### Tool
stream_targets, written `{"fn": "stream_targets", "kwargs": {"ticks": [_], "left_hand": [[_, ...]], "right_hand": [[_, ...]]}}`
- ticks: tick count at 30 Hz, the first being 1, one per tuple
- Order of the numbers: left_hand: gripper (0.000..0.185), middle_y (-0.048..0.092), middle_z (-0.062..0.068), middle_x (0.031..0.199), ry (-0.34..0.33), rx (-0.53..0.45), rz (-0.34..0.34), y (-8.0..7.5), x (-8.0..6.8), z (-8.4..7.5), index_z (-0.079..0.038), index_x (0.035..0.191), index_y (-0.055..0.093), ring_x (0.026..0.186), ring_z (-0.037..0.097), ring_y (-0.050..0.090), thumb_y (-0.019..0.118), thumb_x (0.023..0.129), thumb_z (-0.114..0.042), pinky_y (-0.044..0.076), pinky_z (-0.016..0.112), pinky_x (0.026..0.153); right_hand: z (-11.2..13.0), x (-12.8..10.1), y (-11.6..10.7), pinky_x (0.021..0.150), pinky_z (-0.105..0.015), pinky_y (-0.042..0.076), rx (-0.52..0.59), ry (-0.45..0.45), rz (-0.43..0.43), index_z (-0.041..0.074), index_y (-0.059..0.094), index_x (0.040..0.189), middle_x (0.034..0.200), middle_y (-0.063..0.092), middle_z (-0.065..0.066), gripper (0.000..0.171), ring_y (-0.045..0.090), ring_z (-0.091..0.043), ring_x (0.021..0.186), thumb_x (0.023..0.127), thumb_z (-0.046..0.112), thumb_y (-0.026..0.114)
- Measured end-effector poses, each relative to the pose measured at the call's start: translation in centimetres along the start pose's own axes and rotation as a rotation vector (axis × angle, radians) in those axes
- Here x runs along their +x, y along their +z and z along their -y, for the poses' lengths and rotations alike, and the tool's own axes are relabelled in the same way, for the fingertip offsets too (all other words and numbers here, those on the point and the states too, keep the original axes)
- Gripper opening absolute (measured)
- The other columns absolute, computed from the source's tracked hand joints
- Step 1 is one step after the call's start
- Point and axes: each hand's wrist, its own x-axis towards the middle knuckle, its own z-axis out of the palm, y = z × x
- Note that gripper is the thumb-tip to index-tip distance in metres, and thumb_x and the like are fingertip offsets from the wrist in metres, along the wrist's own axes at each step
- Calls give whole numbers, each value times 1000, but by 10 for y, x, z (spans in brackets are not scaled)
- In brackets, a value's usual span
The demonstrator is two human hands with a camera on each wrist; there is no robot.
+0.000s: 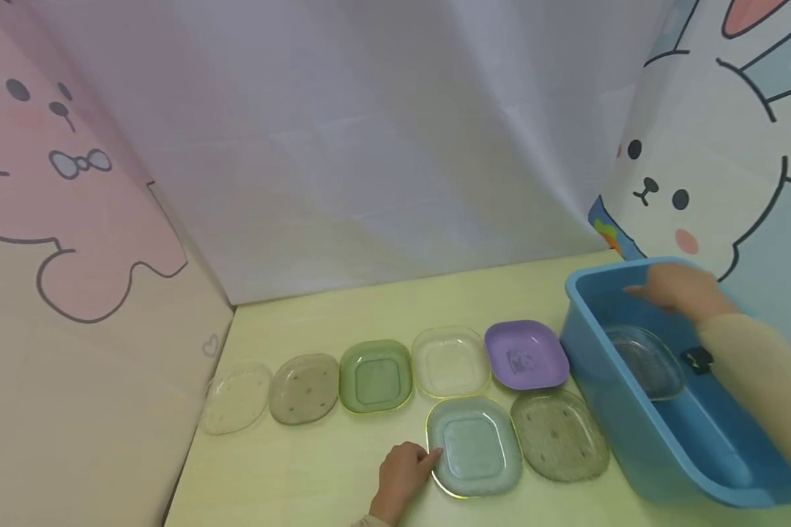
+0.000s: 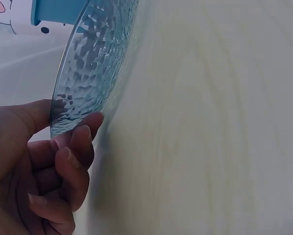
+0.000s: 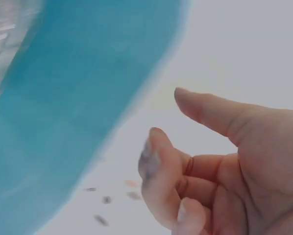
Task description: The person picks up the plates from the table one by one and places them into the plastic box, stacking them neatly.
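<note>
My left hand [image 1: 402, 472] pinches the left edge of a pale blue-green clear plate [image 1: 474, 448] with a yellowish rim. In the left wrist view, the thumb and fingers [image 2: 80, 147] close on the rim of this textured plate [image 2: 95, 63]. Over the blue tub [image 1: 596, 351] on the right is my right hand [image 1: 682, 289]. Its thumb and fingers stand apart in the right wrist view, loosely curled, with nothing between them. Below it, a clear plate [image 1: 646, 362] sits inside the tub. A grey-brown clear plate [image 1: 560, 435] lies between the blue-green plate and the tub.
Behind runs a row of plates: a clear one [image 1: 236, 399], a brownish one [image 1: 305, 389], a green one [image 1: 376, 375], another clear one [image 1: 451, 362] and a purple one [image 1: 526, 355]. White and printed curtains [image 1: 382, 161] enclose the table [image 1: 290, 476].
</note>
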Motion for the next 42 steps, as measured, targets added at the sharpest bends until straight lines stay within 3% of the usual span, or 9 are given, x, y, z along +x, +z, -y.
{"fn": "stream_targets", "kwargs": {"ticks": [6,13,19,22,25,28,36,37,42], "left_hand": [[49,33,-12,45,-2,-3,-10,3,1,3,-12,45,47,44,3,29,63,82,-42,25,23,41],[49,32,-12,45,20,24,-41,7,4,6,-14,44,43,44,4,28,62,82,-38,24,22,40],[47,32,-12,45,50,41,-71,8,4,5,-13,44,45,44,4,28,63,83,-34,23,22,41],[47,34,-11,46,45,52,-75,8,4,5,-13,44,45,45,4,28,62,83,-34,23,22,41],[46,36,-11,46,32,55,-67,8,4,3,-13,45,47,45,4,29,62,83,-34,24,22,41],[46,36,-11,46,15,53,-47,8,4,2,-14,45,46,45,4,28,62,83,-34,23,22,41],[45,40,-9,44,39,56,-59,8,4,2,-13,44,47,44,5,29,62,83,-32,24,23,40],[45,40,-9,44,49,62,-67,7,4,2,-13,44,47,43,5,30,62,83,-31,24,23,40],[46,38,-9,44,69,81,-69,4,5,0,-13,45,44,43,5,29,60,84,-31,23,22,41]], "right_hand": [[58,-26,-44,50,-35,31,77,-31,-266,6,51,62,57,43,-5,50,43,-24,58,89,48,50],[106,-32,-58,52,-32,39,301,-165,-362,1,61,88,69,63,-7,53,57,-20,65,88,53,50],[133,-29,-54,54,-20,41,919,-138,-627,9,63,78,54,53,10,42,50,-6,52,86,49,55],[150,-25,-46,46,-15,39,1312,-179,-770,12,61,67,48,50,10,35,45,-4,43,87,40,58],[161,-20,-28,40,-15,35,1551,-253,-874,9,60,60,44,49,6,37,41,-5,37,89,32,57],[167,-14,-2,38,-16,33,1569,-266,-892,11,58,57,42,47,6,41,39,-5,34,92,31,53],[170,1,84,39,-24,30,1296,-242,-822,4,57,59,44,45,6,50,38,-9,37,96,36,45],[160,21,109,40,-23,30,1328,-300,-813,3,58,60,45,46,5,50,38,-8,38,96,37,45],[155,22,145,38,-23,29,1371,-310,-797,2,56,58,45,45,6,50,37,-6,38,96,34,46]]}}
